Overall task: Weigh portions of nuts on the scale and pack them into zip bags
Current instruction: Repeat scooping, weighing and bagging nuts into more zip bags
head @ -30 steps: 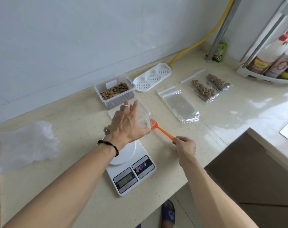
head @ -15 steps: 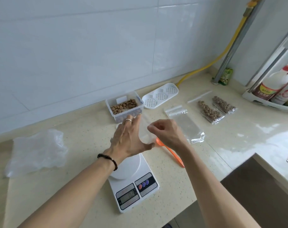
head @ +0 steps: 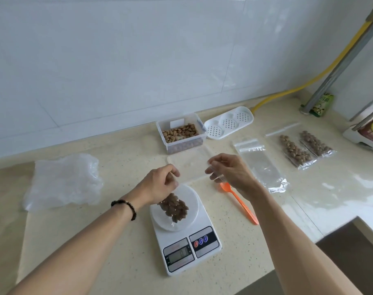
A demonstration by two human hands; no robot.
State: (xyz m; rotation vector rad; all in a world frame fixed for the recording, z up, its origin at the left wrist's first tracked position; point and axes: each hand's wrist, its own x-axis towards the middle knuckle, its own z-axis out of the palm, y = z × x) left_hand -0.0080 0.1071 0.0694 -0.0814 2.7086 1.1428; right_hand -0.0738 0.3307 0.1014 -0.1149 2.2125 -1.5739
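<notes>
Two hands are up over the counter, and both hold the same clear zip bag (head: 174, 206) with brown nuts in it. Far to the left of the left hand lies a crumpled clear plastic bag (head: 63, 182) on the counter (head: 121, 158). The left hand (head: 160, 184) has its fingers curled and pinches one top corner of the zip bag. The nuts sit in the bottom of this bag, which hangs down under the left hand, over the round white plate of the scale (head: 186, 231). Past the hands, near the wall, stands a clear box (head: 181, 133) with more nuts, and a white lid with little holes (head: 229, 122) lies beside it. The right hand (head: 232, 171) also has curled fingers and pinches the other top corner of the bag. Just under the right hand lies an orange spoon (head: 239, 202) on the counter. To the right of the right hand lies an empty zip bag (head: 260, 165), flat. Farther right are two filled bags of nuts (head: 304, 149), side by side.
</notes>
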